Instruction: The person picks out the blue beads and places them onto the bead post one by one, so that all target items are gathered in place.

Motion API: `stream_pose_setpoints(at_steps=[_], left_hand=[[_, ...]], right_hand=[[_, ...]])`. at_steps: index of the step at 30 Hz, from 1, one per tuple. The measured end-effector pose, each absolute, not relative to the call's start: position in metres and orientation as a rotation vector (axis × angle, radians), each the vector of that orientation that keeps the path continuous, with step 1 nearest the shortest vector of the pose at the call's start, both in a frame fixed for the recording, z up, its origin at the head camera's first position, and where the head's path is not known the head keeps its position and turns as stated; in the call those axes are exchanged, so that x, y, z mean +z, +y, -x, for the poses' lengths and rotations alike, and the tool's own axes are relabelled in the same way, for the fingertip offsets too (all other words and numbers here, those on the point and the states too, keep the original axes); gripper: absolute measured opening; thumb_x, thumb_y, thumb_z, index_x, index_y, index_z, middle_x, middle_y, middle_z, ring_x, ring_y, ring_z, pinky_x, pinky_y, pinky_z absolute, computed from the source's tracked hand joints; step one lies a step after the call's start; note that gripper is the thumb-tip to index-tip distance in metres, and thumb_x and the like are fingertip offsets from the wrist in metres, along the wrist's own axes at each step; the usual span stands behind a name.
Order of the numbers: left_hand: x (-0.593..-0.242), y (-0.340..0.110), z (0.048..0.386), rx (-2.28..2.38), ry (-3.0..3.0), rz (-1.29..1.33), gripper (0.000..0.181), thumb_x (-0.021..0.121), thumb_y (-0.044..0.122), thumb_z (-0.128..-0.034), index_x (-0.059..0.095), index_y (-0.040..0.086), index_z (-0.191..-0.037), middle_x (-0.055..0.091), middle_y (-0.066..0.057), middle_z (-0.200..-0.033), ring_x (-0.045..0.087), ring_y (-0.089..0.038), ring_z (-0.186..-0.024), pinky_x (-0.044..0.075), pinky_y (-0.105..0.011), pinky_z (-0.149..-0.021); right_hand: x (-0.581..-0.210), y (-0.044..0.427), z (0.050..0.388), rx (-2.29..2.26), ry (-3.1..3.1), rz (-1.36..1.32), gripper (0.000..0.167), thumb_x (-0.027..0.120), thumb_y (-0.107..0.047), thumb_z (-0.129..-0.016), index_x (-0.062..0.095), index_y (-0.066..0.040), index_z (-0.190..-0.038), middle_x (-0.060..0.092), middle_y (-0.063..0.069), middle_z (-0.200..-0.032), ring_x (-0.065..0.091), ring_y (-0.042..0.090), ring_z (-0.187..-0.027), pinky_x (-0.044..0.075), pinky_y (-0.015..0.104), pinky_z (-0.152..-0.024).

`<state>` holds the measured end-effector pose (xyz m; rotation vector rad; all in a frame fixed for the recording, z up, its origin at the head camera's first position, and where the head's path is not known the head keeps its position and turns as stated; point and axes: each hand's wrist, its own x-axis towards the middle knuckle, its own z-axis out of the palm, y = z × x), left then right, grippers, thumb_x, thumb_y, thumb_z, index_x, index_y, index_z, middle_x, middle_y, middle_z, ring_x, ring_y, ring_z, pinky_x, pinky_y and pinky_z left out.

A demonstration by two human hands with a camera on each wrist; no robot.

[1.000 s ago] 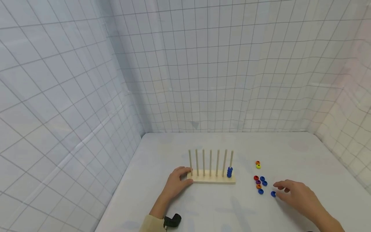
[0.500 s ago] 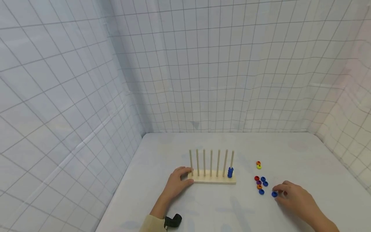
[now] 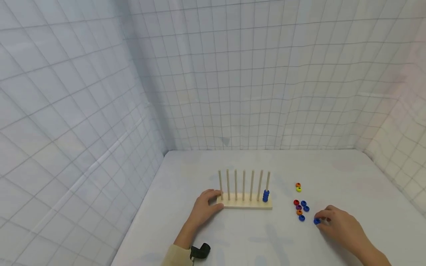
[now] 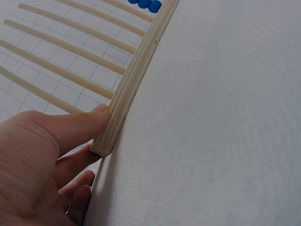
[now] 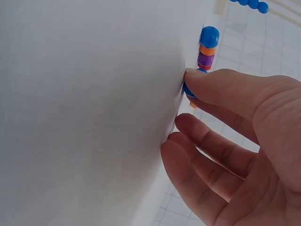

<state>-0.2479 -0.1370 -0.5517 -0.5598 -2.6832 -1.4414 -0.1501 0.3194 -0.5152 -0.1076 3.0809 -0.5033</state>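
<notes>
Shows at the near edge a pale sleeve [image 3: 176, 255] and, at the left wrist, a black device [image 3: 200, 251], above a white tabletop [image 3: 246, 244]. Pinches a blue bead [image 3: 317, 221] narrowly between thumb and forefinger of the right hand [image 3: 342, 225], down by the tabletop at right, with the remaining fingers apart from it. Grips the left end of a wooden peg rack [image 3: 247, 204] with the left hand [image 3: 201, 211], with thumb at the front edge and fingers toward the back. Takes in, between rack and right hand, a close line running away: loose blue bead [image 3: 301, 218], nearer orange bead [image 3: 299, 212], purple bead [image 3: 298, 207] and red bead [image 3: 296, 202], with two more blue beads [image 3: 306, 208] just to the right. Includes seven standing pegs [image 3: 244, 184] on the rack, with stacked blue beads [image 3: 265, 196] on the rightmost. Features, farther back, a yellow bead [image 3: 298, 189] and, just behind, a farther orange bead [image 3: 297, 184]. Ends at a gridded white wall [image 3: 233, 74].
</notes>
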Motion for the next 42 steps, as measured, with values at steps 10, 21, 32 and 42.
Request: stream_pose_setpoints(at_steps=[10, 21, 32, 42], left_hand=[[-0.552, -0.141, 0.249, -1.407, -2.686, 0.558, 0.048, 0.082, 0.029, -0.0846, 0.069, 0.010, -0.127, 0.060, -0.017, -0.134, 0.050, -0.039, -0.129, 0.037, -0.060, -0.106], [-0.548, -0.137, 0.246, -1.427, -2.677, 0.557, 0.048, 0.082, 0.027, -0.0843, 0.069, 0.011, -0.127, 0.060, -0.017, -0.135, 0.048, -0.040, -0.132, 0.036, -0.061, -0.107], [-0.552, -0.138, 0.247, -1.412, -2.696, 0.535, 0.048, 0.081, 0.032, -0.0853, 0.069, 0.013, -0.128, 0.059, -0.014, -0.136, 0.049, -0.037, -0.132, 0.037, -0.060, -0.107], [-0.553, -0.136, 0.248, -1.421, -2.689, 0.530, 0.049, 0.082, 0.032, -0.0845, 0.069, 0.013, -0.127, 0.058, -0.016, -0.137, 0.050, -0.037, -0.131, 0.038, -0.060, -0.106]], right_hand=[[-0.514, 0.315, 0.147, -0.521, 3.121, 0.130, 0.019, 0.087, -0.017, -0.074, 0.077, -0.019, -0.090, 0.064, -0.006, -0.089, 0.060, 0.015, -0.077, 0.053, 0.039, -0.064], [-0.506, 0.318, 0.148, -0.536, 3.070, 0.115, 0.020, 0.084, -0.017, -0.077, 0.077, -0.014, -0.096, 0.070, -0.002, -0.090, 0.063, 0.018, -0.078, 0.056, 0.046, -0.069], [-0.496, 0.316, 0.150, -0.587, 3.094, 0.182, 0.024, 0.083, -0.010, -0.079, 0.076, -0.011, -0.102, 0.072, 0.000, -0.091, 0.066, 0.020, -0.081, 0.058, 0.046, -0.072], [-0.488, 0.306, 0.157, -0.659, 3.115, 0.170, 0.023, 0.084, -0.008, -0.079, 0.076, -0.008, -0.100, 0.069, -0.004, -0.082, 0.060, 0.013, -0.071, 0.056, 0.033, -0.064]])
